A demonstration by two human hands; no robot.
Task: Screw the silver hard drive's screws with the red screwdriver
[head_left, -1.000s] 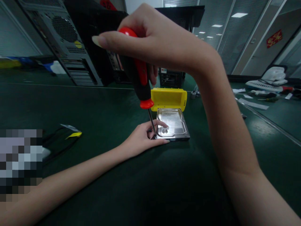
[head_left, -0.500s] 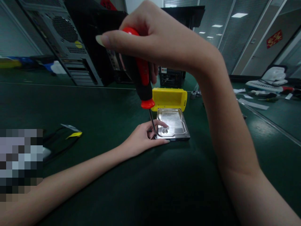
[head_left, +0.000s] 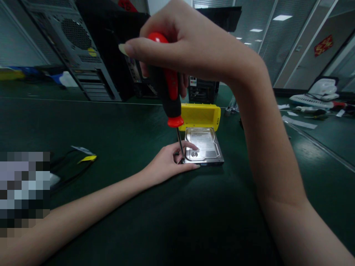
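Note:
A silver hard drive (head_left: 206, 146) lies flat on the dark green work surface, its far edge against a yellow plastic bin. My left hand (head_left: 169, 159) grips the drive's near left corner, with a finger laid across the top and the thumb along the front edge. My right hand (head_left: 174, 44) is wrapped round the handle of a red and black screwdriver (head_left: 170, 96). The screwdriver leans slightly, and its shaft runs down to the drive's near left corner beside my left fingers. What its tip meets there is too small to make out.
Behind the drive stands the yellow bin (head_left: 199, 114). A computer case (head_left: 83, 48) rises at the back left. Thin cables with a yellow tag (head_left: 88, 159) lie at left. Tools and paper strips (head_left: 301, 122) lie at right, near a white keyboard (head_left: 310, 99).
My right hand and the screwdriver handle have shifted very slightly to the right, with the thumb moving along the handle. My left hand and the hard drive stay in place.

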